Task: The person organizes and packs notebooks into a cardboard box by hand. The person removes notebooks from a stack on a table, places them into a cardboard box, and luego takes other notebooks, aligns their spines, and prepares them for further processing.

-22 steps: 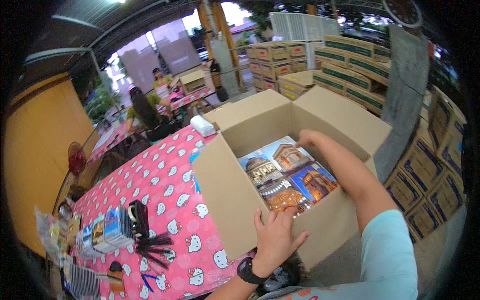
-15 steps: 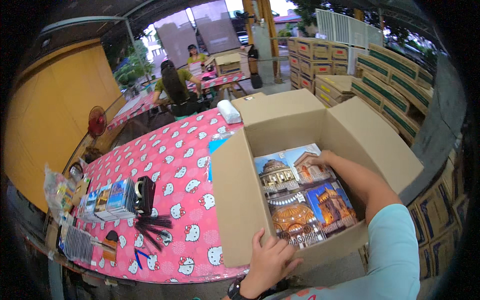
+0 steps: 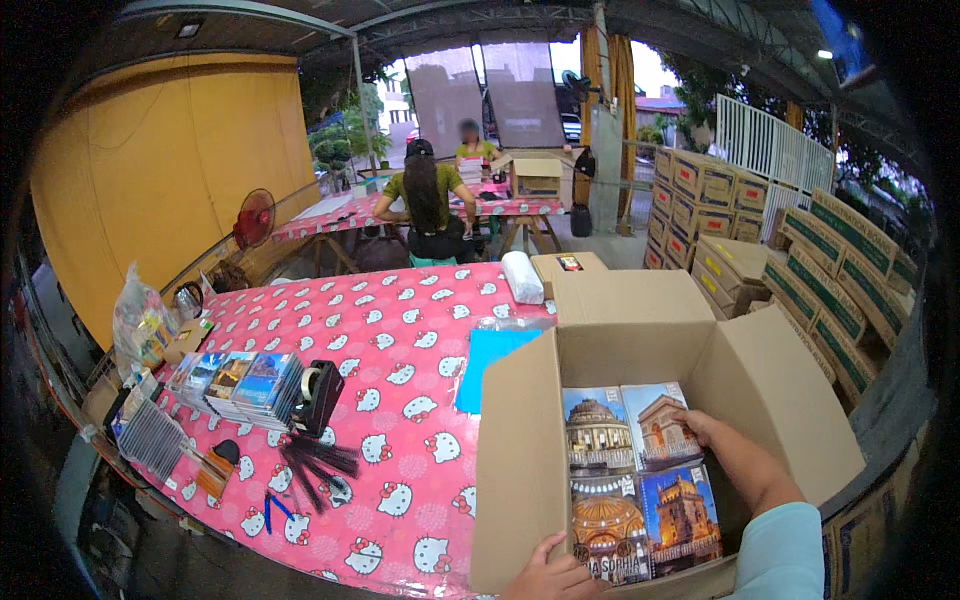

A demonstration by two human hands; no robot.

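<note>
In front of me stands an open cardboard box [image 3: 520, 450] with its flaps folded outward. Inside lie notebooks with photo covers, side by side in two rows: a domed building [image 3: 598, 425], a stone arch [image 3: 657, 420], a golden dome interior [image 3: 608, 525] and a lit tower at dusk [image 3: 682, 515]. My right hand [image 3: 706, 428] reaches in over the right side, its fingers closed at the right edge of the arch notebook. My left hand [image 3: 556, 578] rests at the box's near left corner, fingers stretched out; the lower frame edge cuts it off.
A pink patterned tablecloth [image 3: 400, 430] holds stacked notebooks [image 3: 265, 385], a tape dispenser [image 3: 318, 398], black wires [image 3: 315, 465], blue-handled pliers [image 3: 275, 510], a blue sheet [image 3: 495, 365] and a white roll [image 3: 522, 277]. Cartons [image 3: 705, 195] are piled at right. Two people sit at a farther table.
The view has tilted up and shifted left, so the box sits lower and farther right. My right hand stays on the arch notebook, and my left hand stays at the box's near corner.
</note>
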